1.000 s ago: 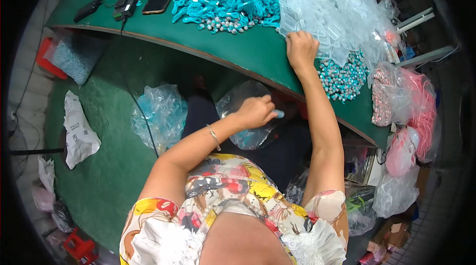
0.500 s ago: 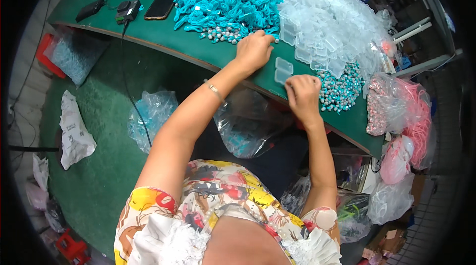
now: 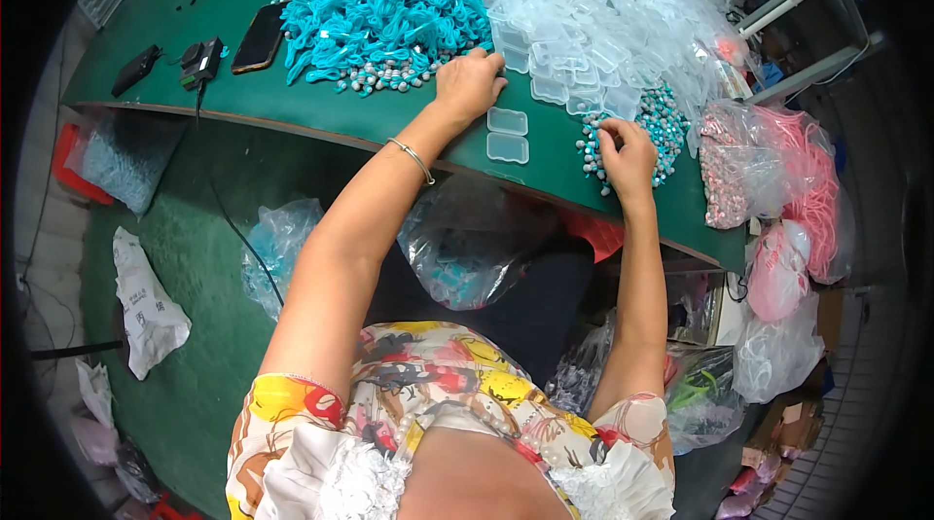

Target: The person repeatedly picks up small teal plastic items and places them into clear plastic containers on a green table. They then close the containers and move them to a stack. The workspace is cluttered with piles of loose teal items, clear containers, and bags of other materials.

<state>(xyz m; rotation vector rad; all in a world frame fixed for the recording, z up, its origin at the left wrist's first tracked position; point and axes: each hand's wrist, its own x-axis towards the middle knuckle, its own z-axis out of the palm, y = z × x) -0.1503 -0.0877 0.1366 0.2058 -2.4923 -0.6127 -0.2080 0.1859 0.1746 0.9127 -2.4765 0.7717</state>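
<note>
My left hand (image 3: 470, 87) is at the right edge of a heap of turquoise cords (image 3: 389, 14), beside grey-and-turquoise beads (image 3: 381, 79) along its near side. Its fingers are bent together, and whatever they hold is hidden. Among a second pile of grey and turquoise beads (image 3: 664, 126) rests my right hand (image 3: 629, 160), thumb and fingers drawn together at the pile's left edge; I cannot make out what is between them. Between the hands, a small clear plastic case (image 3: 508, 147) lies open and flat near the table's front edge.
Many clear plastic cases (image 3: 584, 24) cover the far right of the green table (image 3: 341, 116). A phone (image 3: 258, 37) and a small black device (image 3: 200, 64) with a cable lie left. Bags of pink cords and beads (image 3: 730, 165) hang at the right end.
My right hand has moved from beside the open case to the bead pile. My left hand stays by the cords, its fingers still bent. The whole view has shifted somewhat.
</note>
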